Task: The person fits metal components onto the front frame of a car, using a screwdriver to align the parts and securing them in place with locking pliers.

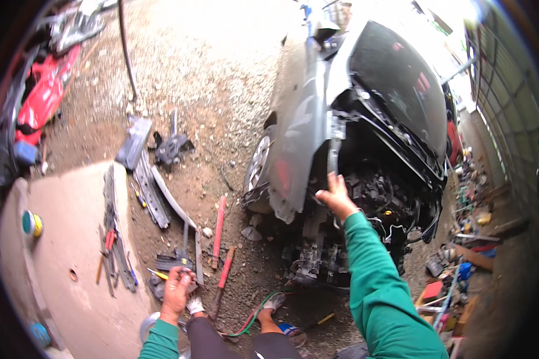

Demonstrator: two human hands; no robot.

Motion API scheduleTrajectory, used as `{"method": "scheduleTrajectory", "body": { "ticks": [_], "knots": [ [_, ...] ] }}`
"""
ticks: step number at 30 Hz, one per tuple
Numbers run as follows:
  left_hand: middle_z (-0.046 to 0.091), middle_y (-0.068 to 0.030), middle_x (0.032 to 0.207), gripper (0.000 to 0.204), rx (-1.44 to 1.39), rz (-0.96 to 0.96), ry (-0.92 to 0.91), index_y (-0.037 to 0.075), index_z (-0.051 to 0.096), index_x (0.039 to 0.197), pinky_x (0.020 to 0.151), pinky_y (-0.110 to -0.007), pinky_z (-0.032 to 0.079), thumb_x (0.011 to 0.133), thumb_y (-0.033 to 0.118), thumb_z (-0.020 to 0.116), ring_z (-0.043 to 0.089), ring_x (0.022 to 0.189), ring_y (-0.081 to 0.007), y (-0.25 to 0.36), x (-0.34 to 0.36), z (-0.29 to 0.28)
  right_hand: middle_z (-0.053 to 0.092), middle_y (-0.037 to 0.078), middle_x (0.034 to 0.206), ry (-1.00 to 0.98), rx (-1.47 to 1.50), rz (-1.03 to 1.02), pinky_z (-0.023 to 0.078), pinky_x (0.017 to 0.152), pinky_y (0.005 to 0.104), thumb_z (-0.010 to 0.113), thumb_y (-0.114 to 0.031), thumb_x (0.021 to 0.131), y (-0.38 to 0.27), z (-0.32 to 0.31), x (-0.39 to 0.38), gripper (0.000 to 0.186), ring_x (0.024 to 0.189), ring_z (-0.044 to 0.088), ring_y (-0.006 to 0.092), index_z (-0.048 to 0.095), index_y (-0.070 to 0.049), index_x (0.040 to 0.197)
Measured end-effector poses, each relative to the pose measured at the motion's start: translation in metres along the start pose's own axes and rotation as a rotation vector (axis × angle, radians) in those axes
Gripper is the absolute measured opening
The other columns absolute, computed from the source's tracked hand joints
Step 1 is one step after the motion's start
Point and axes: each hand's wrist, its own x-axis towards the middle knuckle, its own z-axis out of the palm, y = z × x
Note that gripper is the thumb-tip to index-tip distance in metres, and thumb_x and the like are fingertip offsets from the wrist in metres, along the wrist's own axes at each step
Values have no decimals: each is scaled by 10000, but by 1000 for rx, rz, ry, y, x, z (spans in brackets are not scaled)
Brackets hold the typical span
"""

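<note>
At the stripped car front [374, 185], reaching with the nearer, open right hand [339, 198] toward a metal rail [335, 143] running lengthwise away ahead, with left hand [176, 294] well apart, low left, curled, perhaps round something small.

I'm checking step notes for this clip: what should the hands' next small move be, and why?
Probably ease the right hand closed on the metal strip at the car's exposed front: its fingers reach out by the strip's lower end, though contact is unclear. The left hand is lower, near a yellow-handled tool.
</note>
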Motion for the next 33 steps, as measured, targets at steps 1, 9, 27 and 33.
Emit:
{"method": "scheduleTrajectory", "body": {
  "ticks": [1, 9, 27, 33],
  "knots": [
    [693, -38, 1172, 241, 42, -52, -31, 98, 623, 1321, 916, -348, 581, 1083, 113, 654, 681, 1016, -154, 9, -10, 37, 298, 329, 1705, 31, -196, -167, 279, 1304, 556, 834, -447, 843, 9, 4, -28, 975, 1558, 322, 516, 446, -41, 1640],
    [669, 17, 883, 317, 302, -467, -314, 7, 758, 1202, 698, -253, 465, 1122, 294, 650, 574, 785, -69, -16, -127, 345, 553, 268, 1493, -633, 697, -264, 587, 995, 399, 780, -184, 991, -20, -89, -380, 964, 1198, 694, 267, 188, -38, 1738],
    [546, -199, 1522, 795, 1592, 515, -915, 140, 438, 1630, 1074, -521, 540, 914, 182, 781, 661, 1247, -431, -66, -69, 564, 695, 32, 1056, -340, 795, 207, 573, 674, 275, 569, 16, 973, 204, -173, -384, 576, 745, 615, 85, 572, -8, 1548],
    [668, -187, 1141, 256, 1544, 493, -1190, 29, 631, 1149, 945, -498, 583, 939, 176, 645, 695, 1096, -402, -129, -5, 592, 758, 203, 1028, -208, 507, 157, 593, 844, 413, 599, -17, 933, 186, -178, -334, 558, 843, 745, 323, 603, 20, 1490]
  ]
}}
